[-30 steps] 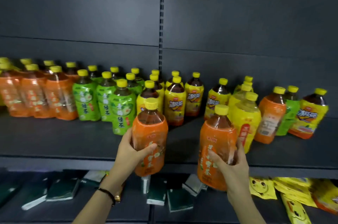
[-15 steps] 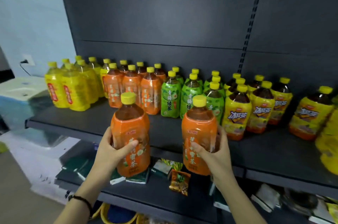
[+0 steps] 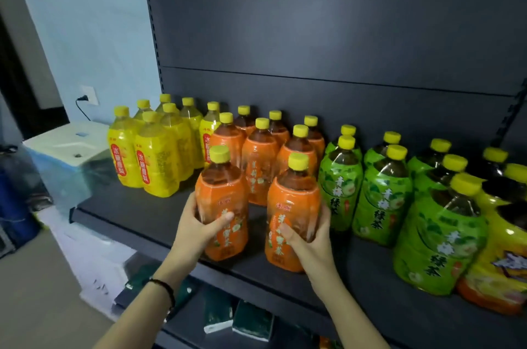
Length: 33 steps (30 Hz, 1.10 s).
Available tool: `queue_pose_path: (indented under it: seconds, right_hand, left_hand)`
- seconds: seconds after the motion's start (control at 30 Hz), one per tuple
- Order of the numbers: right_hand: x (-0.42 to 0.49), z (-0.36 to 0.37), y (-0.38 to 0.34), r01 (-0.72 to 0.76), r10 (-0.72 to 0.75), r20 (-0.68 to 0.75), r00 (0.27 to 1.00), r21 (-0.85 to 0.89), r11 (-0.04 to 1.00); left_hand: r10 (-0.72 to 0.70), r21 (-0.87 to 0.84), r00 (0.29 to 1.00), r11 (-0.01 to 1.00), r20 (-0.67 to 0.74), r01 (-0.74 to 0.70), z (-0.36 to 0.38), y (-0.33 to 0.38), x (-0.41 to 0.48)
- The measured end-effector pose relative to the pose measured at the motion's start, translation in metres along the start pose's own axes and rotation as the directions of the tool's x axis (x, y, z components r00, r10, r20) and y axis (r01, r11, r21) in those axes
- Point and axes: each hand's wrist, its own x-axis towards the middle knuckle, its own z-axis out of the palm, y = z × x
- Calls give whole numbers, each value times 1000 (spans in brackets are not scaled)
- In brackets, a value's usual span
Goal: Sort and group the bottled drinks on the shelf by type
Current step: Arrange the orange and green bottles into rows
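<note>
A dark metal shelf (image 3: 159, 211) carries bottles grouped by colour. The left hand (image 3: 196, 230) and right hand (image 3: 309, 240) each wrap an upright orange bottle (image 3: 224, 206) (image 3: 293, 217). The matching orange group (image 3: 265, 154) stands directly beyond both grips, roughly equally near each.

Both forearms reach fwd & up from bottom edge, L hand (image 3: 196, 227) w/ thumb across front and fingers wrapped behind its orange bottle (image 3: 224, 206), R hand (image 3: 309, 237) gripping second orange bottle (image 3: 291, 214) likewise, dark bracelet (image 3: 165, 290) on L wrist.
</note>
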Motion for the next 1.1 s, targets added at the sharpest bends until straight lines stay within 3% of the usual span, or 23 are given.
queue_pose_path:
  seconds: [0.13,0.43,0.63,0.87,1.1]
  right_hand:
    - [35,30,17,-7,8,56,998,-14,1000]
    - [62,71,30,-6,5,-7,1000,-37,999]
    - [70,89,32,-71,67,-64,996,-74,995]
    - [86,108,36,-106,72,-135,988,-269,957]
    - [65,127,31,-136,93,-222,970,-185,973]
  left_hand:
    - [-16,8,997,1000,80,16,-11,-15,43]
    - [-34,-50,995,998,92,39,-29,-39,93]
    - [-52,-87,975,994,214,72,-37,-46,121]
    - [-41,-49,947,997,317,60,-52,-47,139]
    - [-81,85,915,995,395,52,-68,-57,129]
